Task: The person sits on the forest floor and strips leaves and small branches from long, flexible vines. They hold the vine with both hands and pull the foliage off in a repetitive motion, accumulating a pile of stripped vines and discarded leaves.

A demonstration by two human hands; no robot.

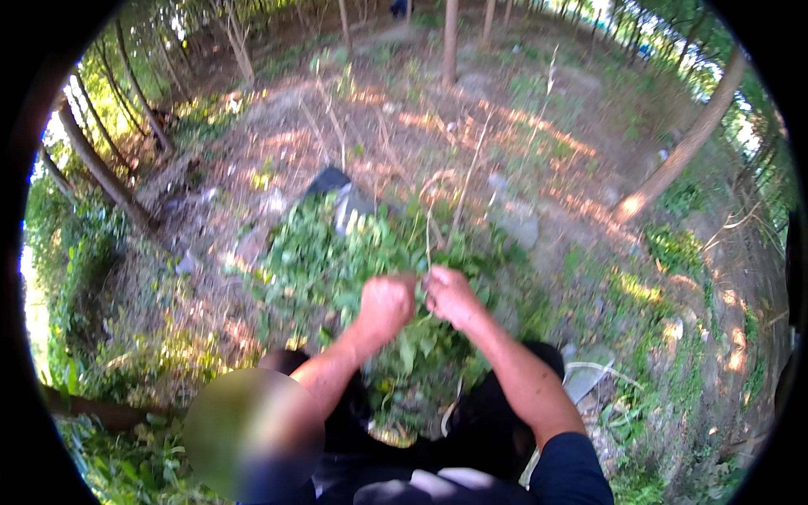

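My left hand [388, 300] is curled into a fist, blurred, close beside my right hand. What lies inside its fingers is hidden. In my right hand [451, 295], a thin, pale, flexible stem [429, 237] is pinched between thumb and fingers, and it loops upward beyond them. Both hands are over a heap of green leafy vines [315, 252], which spreads in front of me and down between my knees. At the heap's far edge lie a dark sheet or bag [328, 180] and a greyish crumpled plastic piece [353, 202].
Bare sticks [472, 167] stand upright just past the heap. Tree trunks rise at the left [104, 167], far middle [450, 44] and right [685, 145]. Flat grey pieces lie on the ground [514, 221], one beside my right knee [587, 379]. Low greenery covers the left side [82, 265].
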